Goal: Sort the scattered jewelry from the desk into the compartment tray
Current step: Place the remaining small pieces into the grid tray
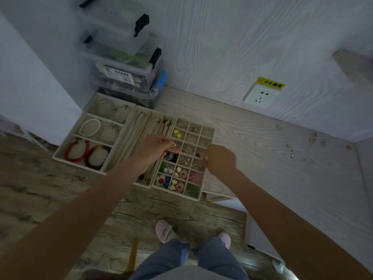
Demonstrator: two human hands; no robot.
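A beige grid tray (210,131) with many small compartments sits on the desk; several cells hold earrings, beads and coloured pieces. My left hand (155,150) hovers over its left side, fingertips pinched on a small gold ring (173,145). At the tray's right rim my right hand (221,158) is curled, fingers closed; what it holds is hidden. Small scattered jewelry (312,139) lies far right on the desk. A necklace tray (141,120) and a bracelet tray (89,128) lie to the left.
Stacked clear storage boxes (125,73) stand behind the trays against the wall. A wall socket (261,97) with a yellow warning label is at the back right. The grid tray overhangs the desk's front edge (220,194). My legs and pink slippers (163,230) are below.
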